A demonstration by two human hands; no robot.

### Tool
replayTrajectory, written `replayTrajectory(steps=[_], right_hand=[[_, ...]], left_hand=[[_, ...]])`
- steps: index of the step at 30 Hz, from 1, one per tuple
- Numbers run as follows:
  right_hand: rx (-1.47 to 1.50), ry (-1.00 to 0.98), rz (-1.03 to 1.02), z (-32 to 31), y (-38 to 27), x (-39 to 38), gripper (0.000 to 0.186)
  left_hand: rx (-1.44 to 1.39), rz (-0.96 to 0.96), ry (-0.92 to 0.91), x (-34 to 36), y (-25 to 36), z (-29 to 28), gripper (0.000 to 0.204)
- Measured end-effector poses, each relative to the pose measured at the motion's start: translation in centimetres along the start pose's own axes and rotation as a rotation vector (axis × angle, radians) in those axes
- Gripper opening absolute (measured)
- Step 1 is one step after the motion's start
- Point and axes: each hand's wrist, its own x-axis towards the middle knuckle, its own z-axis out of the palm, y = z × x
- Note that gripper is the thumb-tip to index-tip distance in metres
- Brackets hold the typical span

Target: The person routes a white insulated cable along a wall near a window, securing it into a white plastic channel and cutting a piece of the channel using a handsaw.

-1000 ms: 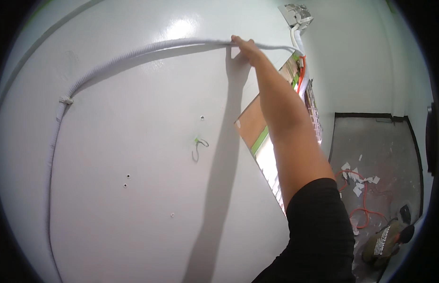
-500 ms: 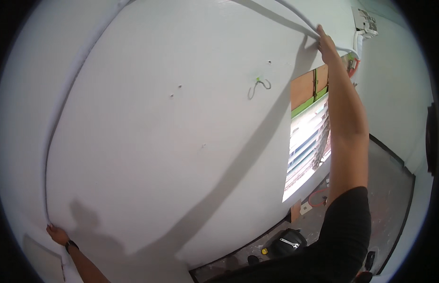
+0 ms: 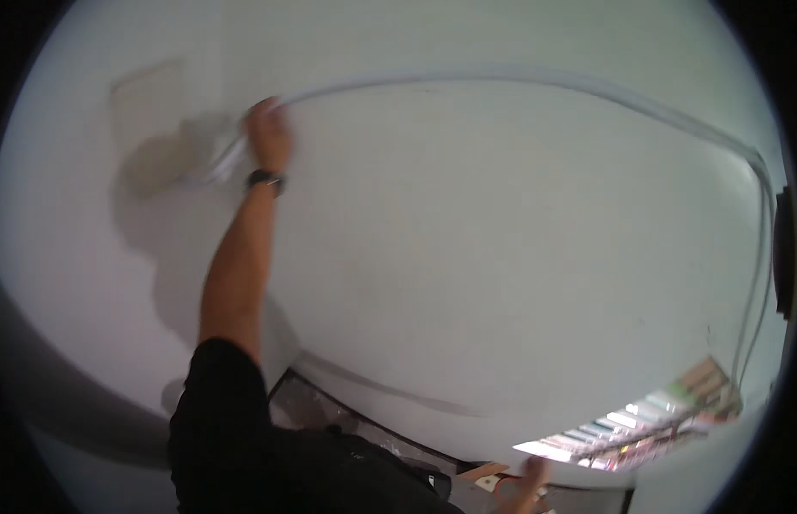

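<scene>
A long, pale grey flexible tube arches across the upper part of the white wall. It bends down near the right edge. My left hand, with a dark watch on its wrist, is raised at the tube's left end, fingers closed round it. Just beside that hand is a blurred whitish piece; whether it belongs to the tube I cannot tell. Low down, my right hand is apart from the tube, in front of the wall's lower part near the window. Motion smears its fingers.
A slatted window lets in bright light at the lower right. Thin grey lines hang down the right side towards it. A pale rectangular panel is on the wall at upper left. Grey floor shows below.
The view has swung round, putting the window lower. My left hand has gone from low at the tube's end to high up with it. My right hand has left the tube and dropped.
</scene>
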Motion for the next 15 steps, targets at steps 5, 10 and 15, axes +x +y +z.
replayTrajectory(steps=[5,10,15], right_hand=[[-0.359,-0.022,0.531,1.8,19.1,-16.7,0.032],[-0.515,-0.046,0.707,1.6,25.8,-26.0,0.026],[-0.593,-0.055,0.638,0.9,26.6,-28.3,0.023]], left_hand=[[-0.073,0.034,-0.014,3.4,0.2,-5.4,0.023],[-0.164,0.168,-0.041,4.1,-0.6,-4.8,0.023],[-0.147,0.224,-0.001,6.1,-2.1,-5.1,0.024]])
